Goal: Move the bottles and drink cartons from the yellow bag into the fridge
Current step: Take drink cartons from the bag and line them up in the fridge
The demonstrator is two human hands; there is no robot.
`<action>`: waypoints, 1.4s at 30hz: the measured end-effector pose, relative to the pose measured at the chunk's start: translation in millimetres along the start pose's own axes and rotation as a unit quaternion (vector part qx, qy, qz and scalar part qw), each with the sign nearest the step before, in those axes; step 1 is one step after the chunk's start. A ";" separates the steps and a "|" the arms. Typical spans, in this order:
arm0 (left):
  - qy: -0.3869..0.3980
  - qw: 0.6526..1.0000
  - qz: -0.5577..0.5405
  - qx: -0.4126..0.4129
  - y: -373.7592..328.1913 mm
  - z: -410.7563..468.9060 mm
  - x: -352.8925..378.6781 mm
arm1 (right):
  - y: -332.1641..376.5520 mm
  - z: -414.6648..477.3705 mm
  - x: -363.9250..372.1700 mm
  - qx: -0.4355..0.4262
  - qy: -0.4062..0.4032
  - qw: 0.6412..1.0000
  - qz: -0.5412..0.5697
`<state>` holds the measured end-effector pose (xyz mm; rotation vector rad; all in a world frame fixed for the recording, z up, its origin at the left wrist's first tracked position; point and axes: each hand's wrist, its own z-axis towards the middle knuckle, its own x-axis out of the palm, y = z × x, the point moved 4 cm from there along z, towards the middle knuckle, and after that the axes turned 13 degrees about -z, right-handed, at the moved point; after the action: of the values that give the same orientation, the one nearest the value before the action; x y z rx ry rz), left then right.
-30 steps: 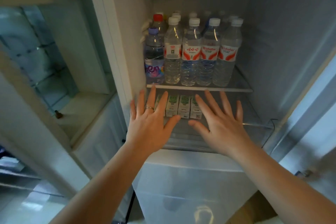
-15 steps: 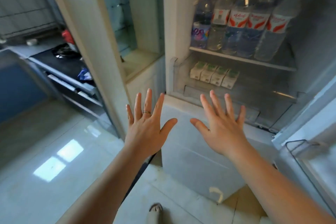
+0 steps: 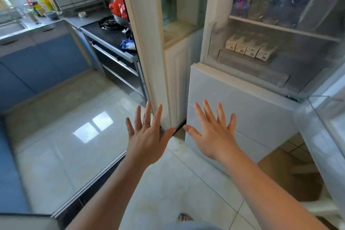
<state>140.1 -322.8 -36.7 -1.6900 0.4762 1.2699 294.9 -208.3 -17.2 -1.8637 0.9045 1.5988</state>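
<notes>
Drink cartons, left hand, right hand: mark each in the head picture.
drink cartons point(image 3: 252, 50), head view, front of the third carton from the left in the row.
left hand point(image 3: 147, 142), head view, middle of the back of the hand.
right hand point(image 3: 214, 140), head view, middle of the back of the hand.

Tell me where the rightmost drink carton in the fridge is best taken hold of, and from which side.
Probably pinched front to back near its top, reaching in from the open front on its free right side. The carton stands upright at the row's end, its left side close against the next carton, with the bottle shelf overhead.
</notes>
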 end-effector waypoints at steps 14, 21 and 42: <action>0.120 0.992 0.012 -0.034 32.9 -228.9 66.7 | 28.4 -243.5 103.2 0.037 0.104 0.994 -0.005; 0.191 0.982 0.015 0.005 -0.4 -313.7 118.9 | -9.2 -343.4 153.4 0.067 0.142 0.988 -0.005; 0.274 0.953 0.033 0.127 -325.9 -515.4 305.0 | -334.2 -628.3 204.6 0.200 0.151 0.967 0.054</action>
<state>778.0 -534.4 -152.1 -1.8008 0.9875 0.7251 968.4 -496.6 -125.0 -1.8109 1.3677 1.0960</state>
